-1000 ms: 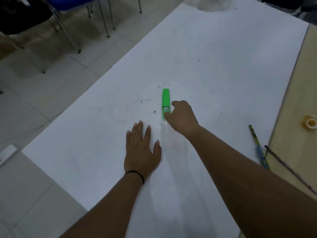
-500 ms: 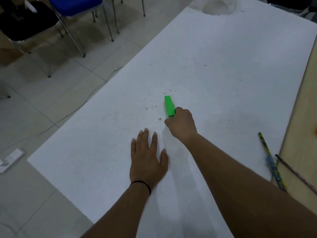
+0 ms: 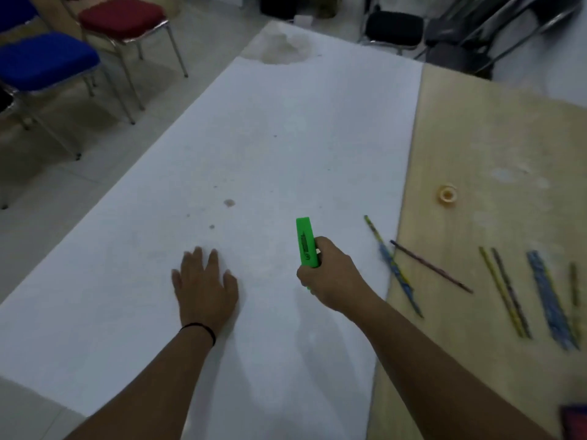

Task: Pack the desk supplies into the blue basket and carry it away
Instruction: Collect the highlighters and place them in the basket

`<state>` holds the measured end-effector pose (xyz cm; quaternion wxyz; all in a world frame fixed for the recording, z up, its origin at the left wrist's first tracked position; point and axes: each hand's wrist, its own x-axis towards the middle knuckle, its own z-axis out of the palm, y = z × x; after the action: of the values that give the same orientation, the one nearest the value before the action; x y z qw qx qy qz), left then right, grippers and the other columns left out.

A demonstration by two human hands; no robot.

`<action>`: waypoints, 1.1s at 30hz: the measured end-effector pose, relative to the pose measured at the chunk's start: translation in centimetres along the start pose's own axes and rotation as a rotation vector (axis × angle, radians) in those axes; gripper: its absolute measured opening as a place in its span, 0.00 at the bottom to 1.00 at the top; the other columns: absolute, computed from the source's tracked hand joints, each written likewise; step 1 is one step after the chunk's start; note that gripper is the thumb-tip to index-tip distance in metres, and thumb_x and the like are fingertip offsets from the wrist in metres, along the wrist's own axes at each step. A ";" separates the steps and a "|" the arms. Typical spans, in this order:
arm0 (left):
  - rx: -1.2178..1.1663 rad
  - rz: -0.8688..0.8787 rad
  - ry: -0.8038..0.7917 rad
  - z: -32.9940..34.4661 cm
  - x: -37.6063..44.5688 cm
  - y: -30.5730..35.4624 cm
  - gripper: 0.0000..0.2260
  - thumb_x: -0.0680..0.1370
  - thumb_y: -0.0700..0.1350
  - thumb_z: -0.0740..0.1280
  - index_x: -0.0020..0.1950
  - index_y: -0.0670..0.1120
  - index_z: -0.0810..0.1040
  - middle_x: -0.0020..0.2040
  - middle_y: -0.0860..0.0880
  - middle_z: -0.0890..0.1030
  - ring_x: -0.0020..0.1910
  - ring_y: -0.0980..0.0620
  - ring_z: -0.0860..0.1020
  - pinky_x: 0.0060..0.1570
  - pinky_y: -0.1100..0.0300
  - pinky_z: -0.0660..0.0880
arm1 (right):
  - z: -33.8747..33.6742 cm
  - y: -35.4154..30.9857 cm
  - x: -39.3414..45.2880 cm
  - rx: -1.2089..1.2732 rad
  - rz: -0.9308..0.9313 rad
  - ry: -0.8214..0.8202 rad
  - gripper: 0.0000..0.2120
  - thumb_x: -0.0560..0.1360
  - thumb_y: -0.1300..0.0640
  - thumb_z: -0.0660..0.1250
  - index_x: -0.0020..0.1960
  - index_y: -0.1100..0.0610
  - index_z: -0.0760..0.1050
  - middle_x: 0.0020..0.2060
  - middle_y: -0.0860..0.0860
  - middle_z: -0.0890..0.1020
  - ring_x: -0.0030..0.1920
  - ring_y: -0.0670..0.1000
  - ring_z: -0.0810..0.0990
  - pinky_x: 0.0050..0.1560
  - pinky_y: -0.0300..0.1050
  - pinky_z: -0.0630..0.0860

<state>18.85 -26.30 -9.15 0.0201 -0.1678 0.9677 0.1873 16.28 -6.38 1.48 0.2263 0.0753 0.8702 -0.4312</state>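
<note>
The right hand [image 3: 333, 277] has its grip closed round a green highlighter [image 3: 306, 242], held just above the white table [image 3: 286, 138], while the left hand [image 3: 206, 287] rests flat and open. No blue basket shows, so keep the highlighter firmly held until it is found; the pencils [image 3: 394, 268] lie near right.

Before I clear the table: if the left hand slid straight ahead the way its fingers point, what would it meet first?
Nothing, apparently: ahead of the left hand lies only bare white table, with small stains; the green highlighter sits off to its right.
</note>
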 end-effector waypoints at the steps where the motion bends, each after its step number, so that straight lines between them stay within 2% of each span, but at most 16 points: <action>1: -0.011 0.024 -0.003 -0.1 -0.3 1.3 0.27 0.76 0.51 0.56 0.73 0.43 0.64 0.76 0.40 0.58 0.76 0.42 0.52 0.74 0.44 0.45 | -1.1 0.8 -1.3 0.018 0.006 0.020 0.11 0.72 0.59 0.60 0.54 0.55 0.68 0.46 0.58 0.78 0.46 0.60 0.80 0.35 0.45 0.72; 3: -0.045 0.106 0.006 0.0 -1.5 4.8 0.27 0.75 0.51 0.56 0.72 0.42 0.66 0.75 0.39 0.60 0.76 0.41 0.52 0.74 0.45 0.44 | -3.5 2.7 -4.2 0.073 0.009 0.076 0.08 0.72 0.60 0.58 0.51 0.56 0.68 0.42 0.58 0.77 0.44 0.59 0.80 0.37 0.50 0.74; 5: -0.071 0.186 0.027 0.2 -2.9 8.5 0.27 0.73 0.51 0.55 0.69 0.41 0.70 0.73 0.39 0.64 0.75 0.40 0.55 0.73 0.45 0.45 | -6.0 4.5 -7.1 0.114 0.022 0.135 0.10 0.72 0.61 0.57 0.53 0.55 0.69 0.42 0.59 0.78 0.39 0.56 0.78 0.41 0.52 0.76; 7: -0.089 0.267 0.046 0.6 -4.7 12.5 0.26 0.72 0.51 0.56 0.66 0.40 0.74 0.70 0.37 0.68 0.74 0.39 0.58 0.73 0.43 0.48 | -8.7 6.8 -10.4 0.103 0.040 0.184 0.15 0.73 0.61 0.57 0.58 0.51 0.69 0.44 0.58 0.80 0.40 0.57 0.79 0.39 0.47 0.75; 9: -0.118 0.328 0.066 1.0 -6.5 15.9 0.24 0.71 0.49 0.58 0.62 0.39 0.77 0.67 0.36 0.71 0.73 0.36 0.61 0.72 0.40 0.51 | -10.9 9.3 -13.2 0.084 0.058 0.225 0.18 0.73 0.59 0.57 0.62 0.46 0.65 0.44 0.54 0.78 0.38 0.54 0.77 0.35 0.44 0.71; 13: -0.172 0.486 0.071 2.2 -12.7 23.5 0.22 0.70 0.48 0.61 0.60 0.39 0.78 0.64 0.36 0.74 0.71 0.35 0.63 0.70 0.39 0.54 | -15.2 15.3 -19.2 0.061 0.076 0.348 0.20 0.74 0.57 0.61 0.63 0.47 0.58 0.48 0.49 0.73 0.35 0.48 0.74 0.31 0.40 0.67; 16: -0.213 0.575 0.026 3.2 -18.8 29.0 0.22 0.70 0.49 0.61 0.61 0.41 0.78 0.65 0.38 0.74 0.71 0.37 0.63 0.71 0.40 0.53 | -17.9 19.8 -23.7 0.035 0.087 0.436 0.21 0.74 0.55 0.63 0.65 0.48 0.62 0.51 0.48 0.70 0.41 0.46 0.74 0.32 0.35 0.66; 18: -0.257 0.610 0.003 4.0 -22.6 31.8 0.22 0.70 0.49 0.61 0.61 0.41 0.78 0.66 0.39 0.74 0.71 0.38 0.64 0.72 0.40 0.55 | -19.5 22.3 -26.0 0.009 0.109 0.514 0.19 0.72 0.55 0.65 0.63 0.50 0.67 0.50 0.50 0.70 0.43 0.48 0.73 0.32 0.35 0.66; 21: -0.308 0.673 -0.070 5.3 -27.7 34.9 0.23 0.73 0.51 0.60 0.65 0.43 0.75 0.69 0.41 0.71 0.73 0.40 0.61 0.73 0.44 0.51 | -21.9 26.0 -28.7 0.064 0.113 0.628 0.13 0.70 0.60 0.66 0.54 0.56 0.75 0.45 0.56 0.77 0.40 0.52 0.75 0.34 0.42 0.66; 24: -0.341 0.746 -0.194 6.6 -31.7 37.3 0.23 0.76 0.51 0.57 0.70 0.45 0.70 0.72 0.42 0.66 0.74 0.43 0.59 0.74 0.49 0.52 | -23.8 29.5 -30.7 0.087 0.159 0.660 0.04 0.71 0.60 0.66 0.44 0.61 0.76 0.36 0.58 0.77 0.32 0.50 0.71 0.30 0.43 0.64; 28: -0.280 0.783 -0.310 8.8 -34.2 38.5 0.24 0.80 0.45 0.59 0.75 0.45 0.59 0.76 0.44 0.57 0.75 0.46 0.54 0.75 0.51 0.53 | -23.9 33.6 -30.6 0.092 0.297 0.580 0.08 0.74 0.57 0.66 0.48 0.62 0.77 0.41 0.57 0.80 0.37 0.51 0.75 0.31 0.42 0.66; 31: -0.240 0.809 -0.357 9.9 -34.7 38.3 0.25 0.80 0.40 0.56 0.76 0.44 0.54 0.78 0.44 0.50 0.77 0.46 0.47 0.76 0.53 0.47 | -23.0 35.9 -29.5 0.112 0.384 0.523 0.11 0.74 0.55 0.67 0.49 0.63 0.76 0.45 0.59 0.81 0.39 0.52 0.76 0.31 0.40 0.66; 33: -0.253 0.787 -0.361 10.4 -34.8 38.3 0.26 0.79 0.37 0.55 0.76 0.45 0.53 0.78 0.46 0.48 0.77 0.47 0.44 0.76 0.54 0.46 | -22.5 37.1 -28.6 0.112 0.410 0.498 0.12 0.73 0.55 0.68 0.51 0.64 0.77 0.47 0.60 0.81 0.39 0.52 0.76 0.26 0.35 0.66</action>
<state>38.64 22.05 -1.63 0.0952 0.2474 0.9082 0.3239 46.35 36.00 -0.16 0.0840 0.3643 0.8404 -0.3923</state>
